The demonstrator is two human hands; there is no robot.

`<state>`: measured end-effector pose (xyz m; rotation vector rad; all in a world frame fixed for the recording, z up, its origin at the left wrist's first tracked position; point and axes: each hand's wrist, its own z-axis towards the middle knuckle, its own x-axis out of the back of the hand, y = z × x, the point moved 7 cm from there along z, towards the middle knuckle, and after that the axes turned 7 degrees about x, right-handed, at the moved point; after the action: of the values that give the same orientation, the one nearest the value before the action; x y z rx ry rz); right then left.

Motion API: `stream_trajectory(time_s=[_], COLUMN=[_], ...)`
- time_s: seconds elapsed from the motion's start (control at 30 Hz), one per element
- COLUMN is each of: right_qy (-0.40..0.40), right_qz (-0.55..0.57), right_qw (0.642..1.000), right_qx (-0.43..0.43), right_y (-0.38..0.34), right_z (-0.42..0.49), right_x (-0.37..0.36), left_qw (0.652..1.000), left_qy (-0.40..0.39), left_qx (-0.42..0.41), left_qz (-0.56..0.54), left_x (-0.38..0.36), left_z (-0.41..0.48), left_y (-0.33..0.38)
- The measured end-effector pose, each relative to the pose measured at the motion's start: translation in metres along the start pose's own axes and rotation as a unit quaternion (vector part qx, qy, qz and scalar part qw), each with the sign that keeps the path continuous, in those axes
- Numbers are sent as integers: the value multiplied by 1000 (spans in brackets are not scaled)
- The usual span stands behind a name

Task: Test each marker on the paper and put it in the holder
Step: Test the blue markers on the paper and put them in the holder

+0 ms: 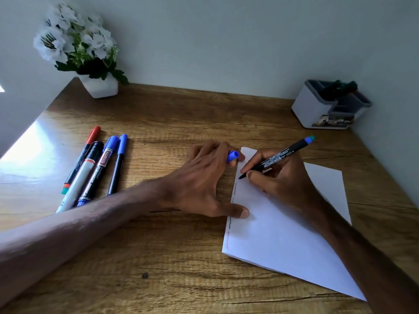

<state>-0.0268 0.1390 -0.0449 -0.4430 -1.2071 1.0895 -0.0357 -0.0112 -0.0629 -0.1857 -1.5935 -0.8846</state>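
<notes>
**As nib meets white paper sheet (283, 234)**

The right hand (281, 182) pinches the slim black marker (278, 156), tail slanting up-right toward the white-and-grey plastic holder (310, 109), nearest this hand. The left hand (199, 177) curls round the blue plastic cap (233, 155), thumb pinning the sheet.

I see white paper (283, 234) w/ wavy lines (229, 225) down its left edge, red lowest, dark above; marker (278, 157) over paper's top: blk barrel, white print, blue end, teal tip; cap (233, 155) at paper's top-left corner: blue; holder (313, 109) beyond paper: white, grey insert.
</notes>
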Motion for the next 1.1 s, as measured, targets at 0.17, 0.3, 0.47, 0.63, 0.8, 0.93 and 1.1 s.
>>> stream_trajectory(time_s=[0.17, 0.3, 0.47, 0.63, 0.8, 0.93, 1.1], right_qy=[7, -6, -12, -5, -1, 3, 8], right_qz=[-6, -17, -27, -26, -32, -30, -33], right_qw=[1000, 1000, 1000, 1000, 999, 999, 999], right_qx=[10, 13, 5, -1, -7, -17, -10], right_y=[-1, -1, 0, -1, 0, 0, 1], right_z=[0, 1, 1, 1, 1, 1, 2], right_x=[1, -2, -3, -2, -2, -1, -1], left_qw=[1000, 1000, 1000, 1000, 1000, 1000, 1000], left_qy=[1, 1, 0, -2, 2, 1, 6], left_qx=[-1, 2, 1, 5, 3, 3, 1], left_qz=[-15, -11, -14, -9, -9, -6, -7], left_x=[1, 0, -1, -1, -1, -1, 0], left_z=[-1, 0, 0, 0, 1, 1, 1], left_y=[0, -1, -1, -1, -2, -2, -1])
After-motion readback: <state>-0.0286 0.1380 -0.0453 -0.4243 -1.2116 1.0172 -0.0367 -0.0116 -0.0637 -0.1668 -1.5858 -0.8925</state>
